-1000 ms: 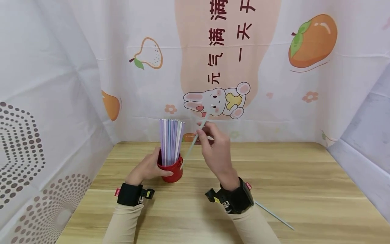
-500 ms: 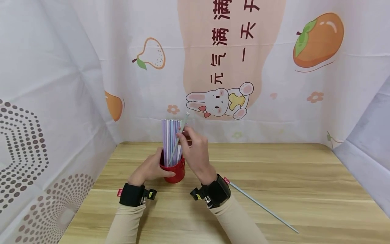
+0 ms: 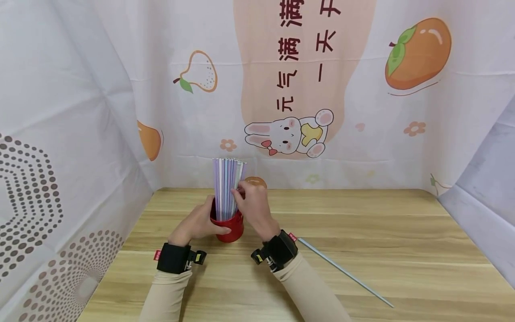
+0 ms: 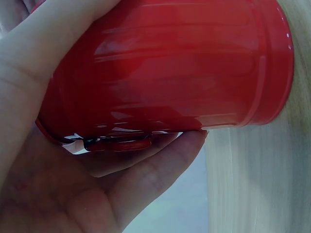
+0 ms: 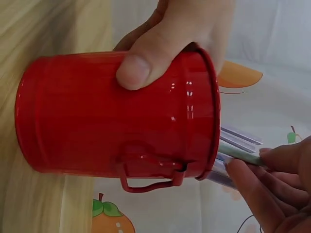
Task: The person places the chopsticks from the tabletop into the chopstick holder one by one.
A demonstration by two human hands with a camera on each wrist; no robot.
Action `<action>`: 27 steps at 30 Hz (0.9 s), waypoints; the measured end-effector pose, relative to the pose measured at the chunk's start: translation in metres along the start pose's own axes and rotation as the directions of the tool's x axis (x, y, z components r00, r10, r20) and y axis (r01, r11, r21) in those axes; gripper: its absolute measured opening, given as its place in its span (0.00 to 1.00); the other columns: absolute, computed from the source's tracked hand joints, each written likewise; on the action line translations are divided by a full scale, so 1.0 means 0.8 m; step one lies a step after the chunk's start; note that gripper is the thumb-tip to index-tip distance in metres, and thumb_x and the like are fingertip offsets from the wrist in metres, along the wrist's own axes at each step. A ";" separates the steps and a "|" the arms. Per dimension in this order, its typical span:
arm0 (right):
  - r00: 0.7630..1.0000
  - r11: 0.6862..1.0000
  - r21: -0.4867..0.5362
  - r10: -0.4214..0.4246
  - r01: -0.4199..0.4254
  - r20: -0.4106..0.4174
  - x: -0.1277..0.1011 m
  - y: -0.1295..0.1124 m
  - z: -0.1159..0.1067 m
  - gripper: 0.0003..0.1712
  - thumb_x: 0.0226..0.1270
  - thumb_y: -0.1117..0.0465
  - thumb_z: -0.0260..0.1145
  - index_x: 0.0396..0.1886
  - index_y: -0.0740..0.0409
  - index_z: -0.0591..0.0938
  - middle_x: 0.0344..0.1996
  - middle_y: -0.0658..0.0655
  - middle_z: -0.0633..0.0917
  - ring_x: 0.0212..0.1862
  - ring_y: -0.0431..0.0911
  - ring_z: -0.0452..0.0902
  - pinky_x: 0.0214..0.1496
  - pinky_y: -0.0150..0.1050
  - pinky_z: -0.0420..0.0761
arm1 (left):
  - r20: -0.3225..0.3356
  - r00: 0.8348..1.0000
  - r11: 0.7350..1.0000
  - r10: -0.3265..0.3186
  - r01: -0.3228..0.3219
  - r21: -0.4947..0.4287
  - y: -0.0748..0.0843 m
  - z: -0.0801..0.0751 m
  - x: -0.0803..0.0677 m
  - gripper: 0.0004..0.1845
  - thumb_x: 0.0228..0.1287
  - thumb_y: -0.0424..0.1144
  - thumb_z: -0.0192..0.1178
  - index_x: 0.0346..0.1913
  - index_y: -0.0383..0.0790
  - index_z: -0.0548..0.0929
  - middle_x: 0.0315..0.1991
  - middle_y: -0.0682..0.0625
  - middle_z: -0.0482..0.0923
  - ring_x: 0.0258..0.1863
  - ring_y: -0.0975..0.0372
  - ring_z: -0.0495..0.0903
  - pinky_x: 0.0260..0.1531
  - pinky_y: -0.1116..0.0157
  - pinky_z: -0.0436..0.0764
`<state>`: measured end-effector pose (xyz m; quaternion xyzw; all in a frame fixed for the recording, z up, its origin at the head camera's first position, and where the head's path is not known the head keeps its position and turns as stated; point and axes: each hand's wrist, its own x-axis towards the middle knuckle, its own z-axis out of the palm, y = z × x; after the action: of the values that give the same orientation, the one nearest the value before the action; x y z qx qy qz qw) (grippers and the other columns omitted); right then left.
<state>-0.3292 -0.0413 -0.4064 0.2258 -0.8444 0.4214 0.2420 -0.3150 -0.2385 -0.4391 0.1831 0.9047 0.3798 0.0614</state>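
My left hand (image 3: pixel 199 222) is gripping the glossy, ribbed red metal cup (image 3: pixel 229 228) on the wooden table (image 3: pixel 382 232); my right hand (image 3: pixel 251 205) is pinching a thin pale straw (image 3: pixel 238 179), now lowered upright among the cup's pastel straws.

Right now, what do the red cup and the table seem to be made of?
The red cup looks like painted metal: glossy highlights, a rolled rim, pressed ridges and a thin wire handle. Hard plastic is possible. The table looks like pale wood or wood-grain laminate, matte, with plank lines.
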 end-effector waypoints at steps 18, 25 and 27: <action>0.997 0.996 -0.066 0.065 -0.063 0.029 -0.005 0.007 0.001 0.10 0.66 0.59 0.74 0.36 0.64 0.92 0.28 0.59 0.91 0.29 0.46 0.89 0.31 0.33 0.88 | 0.001 1.000 1.000 -0.005 0.005 0.007 0.002 0.000 0.000 0.51 0.55 0.45 0.78 0.74 0.36 0.56 0.67 0.36 0.75 0.61 0.46 0.79 0.62 0.45 0.82; 0.996 0.997 -0.068 0.040 -0.035 0.082 -0.004 0.010 -0.006 0.08 0.67 0.61 0.74 0.39 0.63 0.92 0.30 0.59 0.92 0.30 0.45 0.88 0.34 0.32 0.88 | 0.006 1.000 1.000 -0.002 0.002 0.002 0.003 -0.001 0.000 0.52 0.55 0.44 0.78 0.75 0.38 0.55 0.69 0.36 0.73 0.63 0.45 0.78 0.63 0.45 0.82; 0.994 0.997 -0.065 0.044 -0.038 0.095 -0.004 0.011 -0.009 0.08 0.68 0.62 0.73 0.39 0.63 0.92 0.30 0.58 0.91 0.29 0.45 0.86 0.34 0.31 0.87 | 0.005 1.000 1.000 -0.010 0.010 -0.004 0.003 -0.001 0.000 0.52 0.55 0.44 0.79 0.75 0.39 0.55 0.69 0.37 0.73 0.63 0.45 0.78 0.63 0.45 0.82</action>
<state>-0.3299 -0.0298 -0.4096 0.2205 -0.8723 0.3882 0.1992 -0.3145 -0.2371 -0.4370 0.1793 0.9046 0.3810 0.0660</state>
